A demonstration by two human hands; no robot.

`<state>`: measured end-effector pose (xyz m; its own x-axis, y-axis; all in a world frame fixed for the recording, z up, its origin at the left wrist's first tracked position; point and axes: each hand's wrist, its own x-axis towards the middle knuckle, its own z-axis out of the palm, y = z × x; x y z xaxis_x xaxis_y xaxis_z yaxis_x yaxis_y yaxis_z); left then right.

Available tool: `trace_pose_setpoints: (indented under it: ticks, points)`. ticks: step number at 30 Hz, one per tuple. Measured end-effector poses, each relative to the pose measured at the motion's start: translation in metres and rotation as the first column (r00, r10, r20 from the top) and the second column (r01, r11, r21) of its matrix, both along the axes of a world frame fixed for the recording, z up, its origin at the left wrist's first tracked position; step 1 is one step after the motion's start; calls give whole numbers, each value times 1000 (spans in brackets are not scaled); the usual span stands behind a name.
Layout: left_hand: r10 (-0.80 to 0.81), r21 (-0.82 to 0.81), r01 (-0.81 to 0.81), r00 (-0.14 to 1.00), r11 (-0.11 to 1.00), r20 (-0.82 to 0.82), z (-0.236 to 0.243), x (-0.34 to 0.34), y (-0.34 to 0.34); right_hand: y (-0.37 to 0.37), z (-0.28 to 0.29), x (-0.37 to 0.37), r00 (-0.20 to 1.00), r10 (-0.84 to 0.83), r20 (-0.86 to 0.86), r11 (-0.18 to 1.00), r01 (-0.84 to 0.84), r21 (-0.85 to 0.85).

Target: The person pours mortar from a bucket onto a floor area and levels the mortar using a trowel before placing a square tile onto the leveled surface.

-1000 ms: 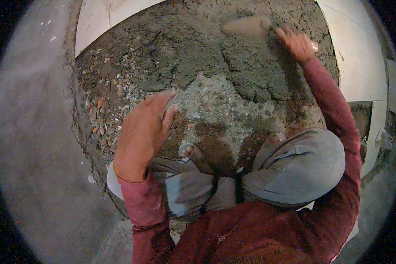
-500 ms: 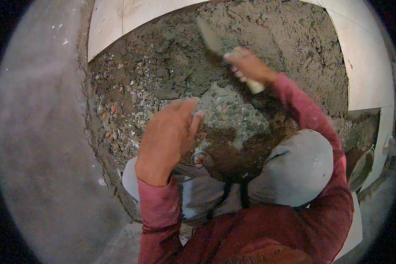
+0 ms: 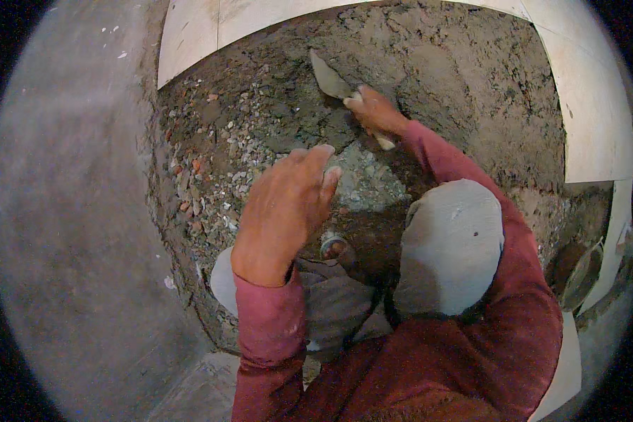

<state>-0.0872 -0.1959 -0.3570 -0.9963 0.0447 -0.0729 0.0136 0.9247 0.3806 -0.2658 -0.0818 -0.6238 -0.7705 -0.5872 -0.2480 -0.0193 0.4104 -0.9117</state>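
Observation:
My right hand (image 3: 378,114) is closed round the pale handle of a trowel (image 3: 328,77). Its pointed blade reaches away to the far left, low over dark wet mortar (image 3: 292,112); whether it touches, I cannot tell. My left hand (image 3: 285,204) hangs over the gravelly ground in front of my left knee, thumb apart from the loosely bent fingers, and nothing shows in it. Beneath and beside it lie loose stones and rubble (image 3: 225,151). A greyer patch of mortar or grit (image 3: 373,179) spreads between my two hands.
Pale tiles border the bed at the far side (image 3: 253,17) and right (image 3: 594,105). A grey concrete floor (image 3: 70,211) runs along the left. A small round-rimmed object (image 3: 334,246) is by my knees, and a round pan-like container (image 3: 580,271) stands at the right.
The trowel and right hand have moved slightly left and nearer to me. My left hand has shifted a little to the right and farther away. The view has also shifted slightly.

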Motion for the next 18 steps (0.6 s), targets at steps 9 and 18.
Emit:
trace_pose_setpoints:
  ticks: [9, 18]
  points:
    - [-89, 53, 96, 988, 994, -125, -5, 1, 3, 4, 0, -57, 996, -72, 43, 988, 65, 141]
    - [-30, -6, 30, 995, 1000, -91, 12, 12, -1, 37, 39, -84, 721, -92, 687, 852, 414, -321]
